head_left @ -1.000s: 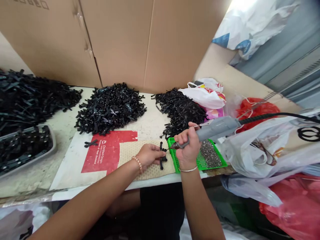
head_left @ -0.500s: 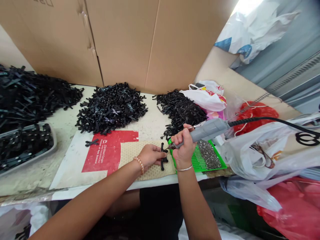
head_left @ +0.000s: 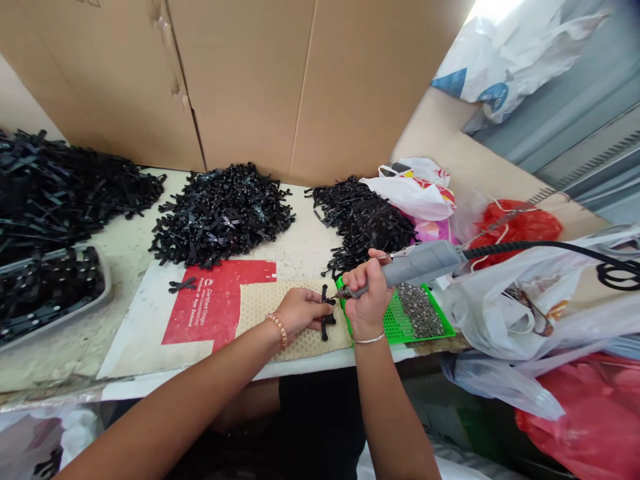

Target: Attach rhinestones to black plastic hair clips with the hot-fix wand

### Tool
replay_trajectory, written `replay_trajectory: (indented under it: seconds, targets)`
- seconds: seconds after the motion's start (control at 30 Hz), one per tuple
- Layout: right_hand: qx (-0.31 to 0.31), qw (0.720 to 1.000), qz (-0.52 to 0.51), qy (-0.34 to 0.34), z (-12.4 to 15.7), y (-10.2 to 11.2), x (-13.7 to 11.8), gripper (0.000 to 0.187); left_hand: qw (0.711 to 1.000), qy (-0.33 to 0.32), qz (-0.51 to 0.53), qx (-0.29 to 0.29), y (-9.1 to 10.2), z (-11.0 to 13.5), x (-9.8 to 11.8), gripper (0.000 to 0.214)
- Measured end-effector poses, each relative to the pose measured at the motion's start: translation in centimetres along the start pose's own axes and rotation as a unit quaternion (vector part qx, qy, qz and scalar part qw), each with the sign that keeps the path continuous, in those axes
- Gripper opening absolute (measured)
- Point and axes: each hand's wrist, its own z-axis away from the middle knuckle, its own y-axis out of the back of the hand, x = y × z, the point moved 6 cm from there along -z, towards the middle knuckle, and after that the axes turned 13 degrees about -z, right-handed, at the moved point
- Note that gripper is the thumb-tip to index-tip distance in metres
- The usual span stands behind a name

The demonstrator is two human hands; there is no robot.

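A person's left hand (head_left: 303, 311) pinches a small, black, jointed plastic piece (head_left: 325, 327) between thumb and fingers at the front edge of a pale, scuffed desk (head_left: 310, 243), while the right hand (head_left: 369, 300) grips a grey, pen-shaped power screwdriver (head_left: 425, 263) trailing a black cord (head_left: 525, 245). The screwdriver's tip points at the upper half of the piece; whether the two touch cannot be made out. The piece lies upright to the viewer on the right side of a beige, honeycomb-textured mat (head_left: 265, 340), which overlaps a red-and-white printed sheet (head_left: 190, 317). Just beside the mat's right edge, a bright green, perforated plastic tray (head_left: 446, 327) holds small silver metal fasteners (head_left: 420, 310) heaped toward its right end. A black, X-shaped plastic part (head_left: 183, 285) rests near the sheet's upper left corner. Along the desk's back edge, before a tall brown cardboard panel (head_left: 250, 87), stand three mounds of black parts: a left mound (head_left: 60, 193), a middle mound (head_left: 225, 217) and a right mound (head_left: 373, 223). A clear plastic tub (head_left: 107, 283) filled with black parts sits by the desk's left end.
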Motion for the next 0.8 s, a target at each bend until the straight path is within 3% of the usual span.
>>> replay_trajectory:
  seconds: [0.53, 0.8]
  targets:
    - [-0.014, 1.0, -0.01, 0.006, 0.4, -0.2, 0.3, 0.03, 1.0, 0.006, -0.014, 0.013, 0.0, 0.2, 0.3, 0.026]
    - [-0.078, 0.994, 0.004, -0.075, -0.1, -0.7, 1.6, 0.032, 0.999, 0.024, -0.019, 0.038, 0.3, 0.4, 0.4, 0.023]
